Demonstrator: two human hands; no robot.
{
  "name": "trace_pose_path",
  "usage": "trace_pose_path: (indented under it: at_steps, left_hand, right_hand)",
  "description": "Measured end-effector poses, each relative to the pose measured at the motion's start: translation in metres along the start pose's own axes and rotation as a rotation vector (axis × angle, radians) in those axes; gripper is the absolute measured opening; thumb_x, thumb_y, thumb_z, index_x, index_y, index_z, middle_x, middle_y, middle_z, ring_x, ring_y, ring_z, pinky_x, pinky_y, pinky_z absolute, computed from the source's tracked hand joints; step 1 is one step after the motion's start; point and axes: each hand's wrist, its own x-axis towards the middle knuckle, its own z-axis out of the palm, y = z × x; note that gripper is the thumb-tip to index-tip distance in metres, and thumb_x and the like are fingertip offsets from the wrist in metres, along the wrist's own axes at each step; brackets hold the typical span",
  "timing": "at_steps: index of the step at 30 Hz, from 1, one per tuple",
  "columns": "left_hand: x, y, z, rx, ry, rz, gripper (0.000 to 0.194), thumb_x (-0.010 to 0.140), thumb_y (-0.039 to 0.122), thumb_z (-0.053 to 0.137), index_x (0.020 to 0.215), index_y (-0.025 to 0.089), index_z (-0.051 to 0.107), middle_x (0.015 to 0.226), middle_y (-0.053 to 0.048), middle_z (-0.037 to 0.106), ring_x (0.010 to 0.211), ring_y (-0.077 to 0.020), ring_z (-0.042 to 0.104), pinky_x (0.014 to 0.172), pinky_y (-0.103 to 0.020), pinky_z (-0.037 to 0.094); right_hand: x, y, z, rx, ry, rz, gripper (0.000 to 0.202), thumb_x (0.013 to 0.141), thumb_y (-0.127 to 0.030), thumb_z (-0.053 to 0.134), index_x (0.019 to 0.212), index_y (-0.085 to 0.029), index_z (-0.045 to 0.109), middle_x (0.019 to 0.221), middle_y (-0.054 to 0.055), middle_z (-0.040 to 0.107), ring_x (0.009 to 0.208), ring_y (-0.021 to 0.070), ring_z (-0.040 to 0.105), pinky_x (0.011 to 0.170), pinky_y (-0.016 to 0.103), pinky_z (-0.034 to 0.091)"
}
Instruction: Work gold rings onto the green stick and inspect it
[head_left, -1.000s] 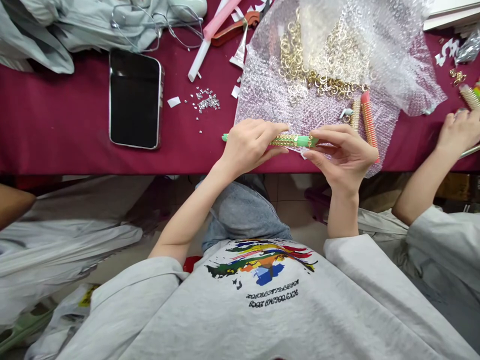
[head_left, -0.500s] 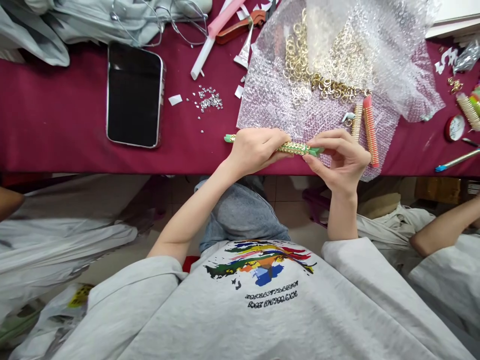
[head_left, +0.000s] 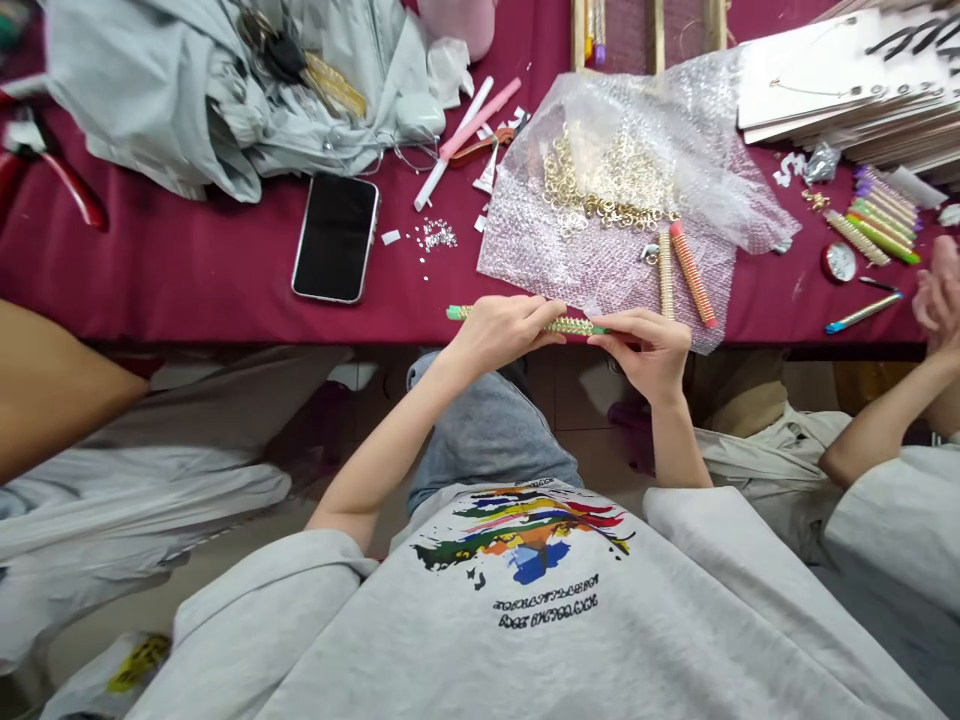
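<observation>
A green stick (head_left: 459,313) threaded with gold rings lies level at the front edge of the maroon table (head_left: 187,270). My left hand (head_left: 502,333) grips its middle. At the stick's right end, my right hand (head_left: 649,350) pinches it with the fingertips. Just beyond my hands a sheet of bubble wrap (head_left: 600,250) holds a heap of loose gold rings (head_left: 600,185). Two more ring-covered sticks, a pale one (head_left: 664,275) and an orange one (head_left: 691,273), rest on the wrap near my right hand.
A black phone (head_left: 335,238) lies left of the wrap, with small silver bits (head_left: 437,234) beside it. Grey cloth (head_left: 210,90) is piled at back left, red-handled pliers (head_left: 67,185) at far left. Coloured sticks (head_left: 874,215) and stacked cards (head_left: 847,80) lie right. Another person's hand (head_left: 937,300) hovers at right.
The view has pulled back and shows more of the table. My hands keep hold of the green stick, now closer to the table's edge. The other person's hand rose at the right.
</observation>
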Motion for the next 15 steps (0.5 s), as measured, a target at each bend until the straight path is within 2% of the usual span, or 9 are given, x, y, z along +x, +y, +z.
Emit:
trace_pose_path:
  at_steps: [3, 5, 6, 8, 11, 13, 15]
  left_hand:
    - [-0.02, 0.017, -0.018, 0.0, 0.031, -0.085, 0.047, 0.097, 0.051, 0.053, 0.132, 0.019, 0.055, 0.105, -0.011, 0.074, 0.095, -0.0233, 0.068, 0.082, -0.033, 0.051]
    - [-0.041, 0.025, -0.028, -0.044, 0.109, -0.226, 0.052, 0.096, 0.049, 0.056, 0.138, 0.02, 0.05, 0.121, -0.014, 0.069, 0.112, -0.0267, 0.064, 0.098, -0.039, 0.049]
    - [-0.054, 0.029, -0.032, -0.081, 0.161, -0.312, 0.051, 0.096, 0.048, 0.055, 0.138, 0.021, 0.051, 0.123, -0.014, 0.069, 0.115, -0.0268, 0.063, 0.1, -0.04, 0.049]
    - [-0.084, 0.037, -0.038, -0.143, 0.218, -0.496, 0.042, 0.098, 0.045, 0.053, 0.133, 0.022, 0.054, 0.122, -0.012, 0.069, 0.113, -0.0257, 0.064, 0.099, -0.04, 0.051]
    - [-0.127, 0.055, -0.039, -0.218, 0.188, -0.731, 0.029, 0.099, 0.039, 0.05, 0.117, 0.021, 0.063, 0.111, -0.01, 0.073, 0.102, -0.0243, 0.068, 0.088, -0.038, 0.056]
    - [-0.148, 0.068, -0.037, -0.272, 0.125, -0.814, 0.024, 0.098, 0.035, 0.05, 0.106, 0.021, 0.067, 0.103, -0.008, 0.075, 0.095, -0.0239, 0.07, 0.085, -0.038, 0.058]
    - [-0.159, 0.079, -0.035, -0.33, 0.058, -0.843, 0.021, 0.097, 0.032, 0.05, 0.098, 0.021, 0.068, 0.098, -0.006, 0.076, 0.091, -0.0231, 0.072, 0.085, -0.038, 0.059]
  right_hand:
    - [-0.026, 0.003, -0.011, 0.126, 0.141, 0.108, 0.015, 0.077, -0.035, 0.085, 0.085, -0.023, 0.081, 0.077, 0.001, 0.075, 0.064, 0.0134, 0.069, 0.057, 0.022, 0.059]
    - [-0.041, 0.011, -0.022, 0.223, 0.286, 0.204, 0.018, 0.073, -0.035, 0.087, 0.084, -0.022, 0.081, 0.073, 0.001, 0.074, 0.062, 0.0139, 0.07, 0.058, 0.023, 0.06]
    - [-0.047, 0.016, -0.028, 0.256, 0.376, 0.249, 0.02, 0.069, -0.034, 0.089, 0.082, -0.021, 0.081, 0.071, 0.0, 0.073, 0.06, 0.0142, 0.07, 0.058, 0.024, 0.061]
    - [-0.056, 0.027, -0.039, 0.279, 0.565, 0.321, 0.025, 0.064, -0.035, 0.091, 0.08, -0.019, 0.08, 0.068, 0.0, 0.072, 0.058, 0.0146, 0.07, 0.059, 0.025, 0.062]
    - [-0.065, 0.046, -0.048, 0.267, 0.78, 0.368, 0.031, 0.058, -0.035, 0.093, 0.077, -0.016, 0.079, 0.067, 0.002, 0.072, 0.058, 0.0148, 0.069, 0.06, 0.025, 0.062]
    - [-0.067, 0.058, -0.046, 0.258, 0.848, 0.379, 0.033, 0.056, -0.036, 0.093, 0.076, -0.014, 0.079, 0.067, 0.003, 0.072, 0.058, 0.0156, 0.069, 0.061, 0.027, 0.063]
    - [-0.065, 0.071, -0.039, 0.23, 0.876, 0.393, 0.038, 0.055, -0.042, 0.092, 0.076, -0.013, 0.078, 0.068, 0.004, 0.072, 0.059, 0.0177, 0.069, 0.064, 0.03, 0.064]
